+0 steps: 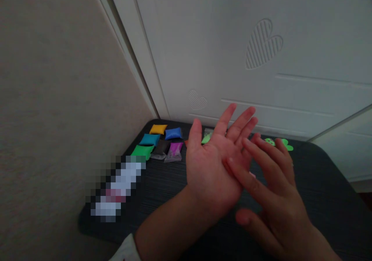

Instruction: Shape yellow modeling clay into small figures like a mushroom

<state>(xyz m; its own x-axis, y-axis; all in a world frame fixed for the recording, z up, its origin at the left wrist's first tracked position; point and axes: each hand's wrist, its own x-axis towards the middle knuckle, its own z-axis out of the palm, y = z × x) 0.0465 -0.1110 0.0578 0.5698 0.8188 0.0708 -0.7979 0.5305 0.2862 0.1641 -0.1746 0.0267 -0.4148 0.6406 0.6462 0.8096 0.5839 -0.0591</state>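
Raised over the dark table, my left hand [215, 172] is open, palm up, with its fingers spread. My right hand [273, 191] is beside it, fingers apart, its index fingertip at the outer edge of the left palm. I see nothing held in either hand, though the right fingers cover part of the left palm. A bit of light green material [206, 138] in clear wrapping shows behind the left hand. Something small and pink [252, 174] peeks out between the hands, mostly hidden.
Soft packets, including an orange one [158, 129], a blue one [173, 133], a black one [160, 149] and a purple one [174, 151], lie at the table's [319, 183] back left. Bright green shapes [286, 145] are at the back right. A blurred-out item [124, 183] lies at left.
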